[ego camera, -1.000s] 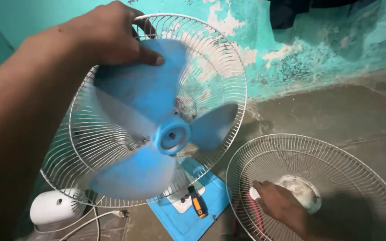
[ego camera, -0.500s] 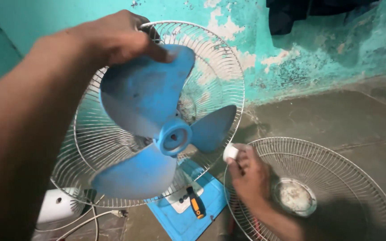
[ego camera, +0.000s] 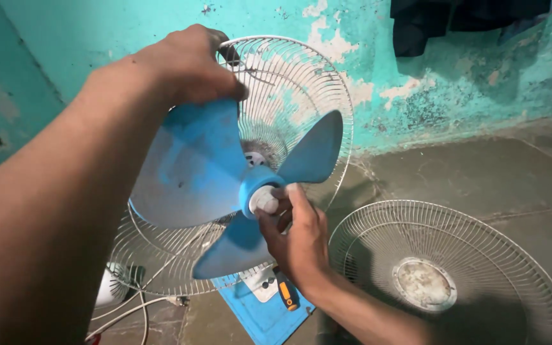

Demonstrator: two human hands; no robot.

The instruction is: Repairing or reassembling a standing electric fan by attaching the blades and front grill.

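Fingers (ego camera: 275, 203) pinch white cap (ego camera: 264, 200) on blue three-blade fan (ego camera: 225, 185); left hand (ego camera: 183, 64) grips blade.

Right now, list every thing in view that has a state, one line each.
Left hand: gripping the top of the rear guard.
Right hand: fingers on the white cap.
White cap: set on the blade hub.
Blue fan blade: mounted, uncovered.
Rear guard: upright on the fan.
Front guard: taken off, lying flat on the floor.
Screwdriver: lying on the blue base.

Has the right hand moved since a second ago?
Yes. The right hand rose from the loose grille on the floor to the blue blade hub.
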